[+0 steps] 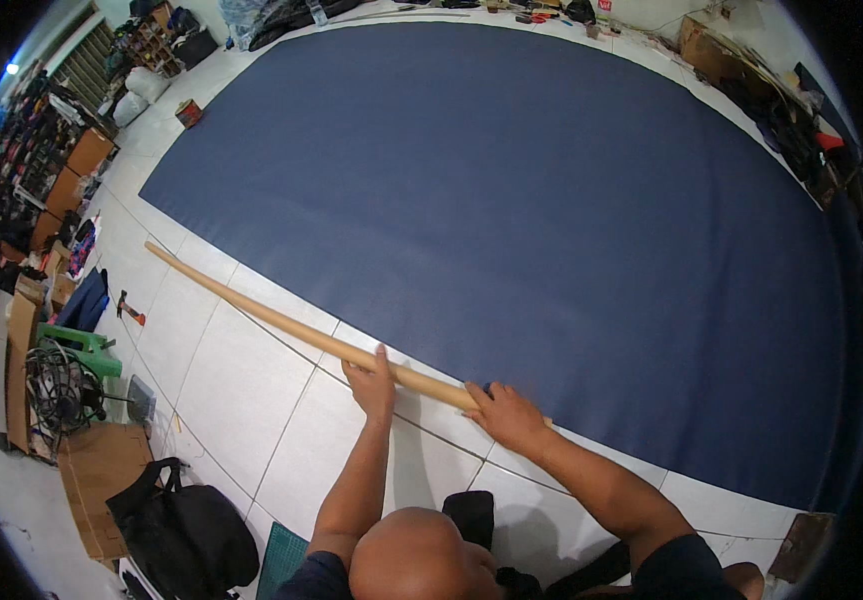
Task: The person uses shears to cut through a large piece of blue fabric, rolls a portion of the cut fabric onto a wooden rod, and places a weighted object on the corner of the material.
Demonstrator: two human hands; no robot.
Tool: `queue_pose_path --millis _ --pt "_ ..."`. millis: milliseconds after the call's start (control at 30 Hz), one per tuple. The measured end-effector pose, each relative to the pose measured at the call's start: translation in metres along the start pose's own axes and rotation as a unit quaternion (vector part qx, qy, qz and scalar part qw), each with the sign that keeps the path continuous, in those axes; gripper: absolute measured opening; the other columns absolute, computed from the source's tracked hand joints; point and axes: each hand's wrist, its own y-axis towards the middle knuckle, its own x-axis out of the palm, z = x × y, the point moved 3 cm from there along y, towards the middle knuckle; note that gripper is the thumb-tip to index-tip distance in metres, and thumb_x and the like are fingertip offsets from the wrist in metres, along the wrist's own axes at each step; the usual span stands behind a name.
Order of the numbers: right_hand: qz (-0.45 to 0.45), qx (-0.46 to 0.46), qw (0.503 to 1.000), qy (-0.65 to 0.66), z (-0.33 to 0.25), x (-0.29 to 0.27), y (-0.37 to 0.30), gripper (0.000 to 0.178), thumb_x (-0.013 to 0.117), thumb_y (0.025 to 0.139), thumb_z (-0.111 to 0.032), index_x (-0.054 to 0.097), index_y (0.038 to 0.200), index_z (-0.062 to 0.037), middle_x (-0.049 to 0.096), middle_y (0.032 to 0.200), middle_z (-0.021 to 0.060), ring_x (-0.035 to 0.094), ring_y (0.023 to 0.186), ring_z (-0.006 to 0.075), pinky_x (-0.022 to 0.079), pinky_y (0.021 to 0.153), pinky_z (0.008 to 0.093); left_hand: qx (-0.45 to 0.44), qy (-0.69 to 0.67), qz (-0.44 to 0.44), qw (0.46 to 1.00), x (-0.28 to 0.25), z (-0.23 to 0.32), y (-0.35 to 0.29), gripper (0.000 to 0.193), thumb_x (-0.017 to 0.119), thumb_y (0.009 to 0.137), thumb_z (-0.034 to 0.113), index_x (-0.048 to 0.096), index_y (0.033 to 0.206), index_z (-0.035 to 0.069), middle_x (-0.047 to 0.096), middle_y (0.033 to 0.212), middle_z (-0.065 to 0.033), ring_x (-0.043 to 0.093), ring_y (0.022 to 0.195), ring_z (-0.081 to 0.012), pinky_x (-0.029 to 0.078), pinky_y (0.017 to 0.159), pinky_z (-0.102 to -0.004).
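Both my hands are wrapped round a long tan tube point(261, 312) that looks like cardboard. It runs slantwise from the far left to its near end, close to my right wrist. My left hand point(371, 385) grips the tube around its nearer half, thumb up along it. Closer to that near end, my right hand point(509, 416) holds it from above. A large dark blue sheet point(511, 200) lies spread over the floor just beyond the tube. My right fingers are at the sheet's near edge; whether they touch it is hidden.
White floor tiles point(251, 400) border the sheet. On the left are a hammer point(131, 308), a green stool point(81, 345), a fan point(61, 385) and a black bag point(191, 535). A can point(188, 113) stands near the sheet's far left corner; a dark block point(799, 545) is near right.
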Motion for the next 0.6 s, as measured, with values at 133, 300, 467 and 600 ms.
queue_pose_path --millis 133,300,467,600 --pt "-0.046 -0.061 0.996 0.049 0.003 -0.009 -0.026 0.047 0.052 0.098 -0.037 0.049 0.138 -0.0114 0.058 0.111 0.0184 0.058 0.101 0.0357 0.047 0.088 0.0502 -0.026 0.103 -0.009 0.994 -0.012 -0.010 0.013 0.092 0.073 0.077 0.052 0.034 0.138 -0.005 0.054 0.118 -0.0254 0.054 0.115 -0.0399 0.044 0.098 -0.0466" --pt "-0.143 0.025 0.980 -0.135 0.100 -0.087 -0.135 0.049 0.050 0.098 -0.040 0.047 0.141 -0.0149 0.060 0.121 0.0153 0.057 0.115 0.0321 0.043 0.101 0.0502 -0.054 0.321 0.006 0.946 -0.007 -0.011 0.023 0.112 0.072 0.074 0.062 0.022 0.149 -0.004 0.045 0.128 -0.0307 0.051 0.119 -0.0428 0.044 0.098 -0.0516" --pt "-0.208 0.308 0.911 -0.180 0.193 -0.157 -0.327 0.041 0.055 0.094 -0.038 0.059 0.124 -0.0100 0.063 0.119 0.0186 0.062 0.108 0.0361 0.050 0.090 0.0519 0.216 0.294 0.015 0.931 0.010 0.032 0.021 0.070 0.071 0.085 0.044 0.047 0.140 0.009 0.049 0.117 -0.0229 0.052 0.107 -0.0374 0.041 0.094 -0.0486" --pt "-0.090 0.437 0.882 -0.150 0.232 -0.110 -0.476 0.037 0.058 0.093 -0.040 0.063 0.108 -0.0064 0.067 0.103 0.0203 0.066 0.096 0.0372 0.052 0.079 0.0491 0.488 0.174 -0.225 0.825 0.056 0.154 -0.032 0.041 0.068 0.089 0.027 0.060 0.122 0.005 0.056 0.117 -0.0196 0.054 0.109 -0.0354 0.042 0.095 -0.0456"
